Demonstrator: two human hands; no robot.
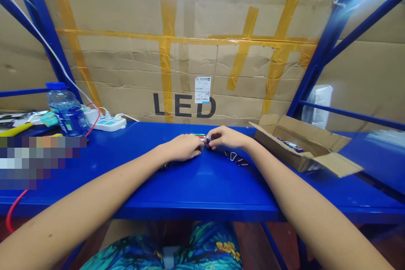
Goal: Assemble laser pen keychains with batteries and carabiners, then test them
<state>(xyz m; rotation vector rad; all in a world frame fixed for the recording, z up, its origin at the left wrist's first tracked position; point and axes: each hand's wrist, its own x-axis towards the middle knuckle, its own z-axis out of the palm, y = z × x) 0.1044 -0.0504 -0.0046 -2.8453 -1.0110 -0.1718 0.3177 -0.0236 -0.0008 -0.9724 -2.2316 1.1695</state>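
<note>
Both my hands meet at the middle of the blue workbench (202, 185). My left hand (185, 147) is closed, its fingertips pinching toward the right hand. My right hand (225, 137) is closed on a small silver cylindrical part (208, 138), held between the two hands. Just behind the fingers lie a few thin red and green stick-like pieces (199, 135). To the right of my right wrist, several small carabiner clips (236, 158) lie on the bench.
An open cardboard box (303, 143) with small parts stands at the right. A water bottle (66, 112) and a white power strip (107, 123) with a red wire sit at the back left. A taped cardboard sheet marked LED (185, 105) forms the back wall.
</note>
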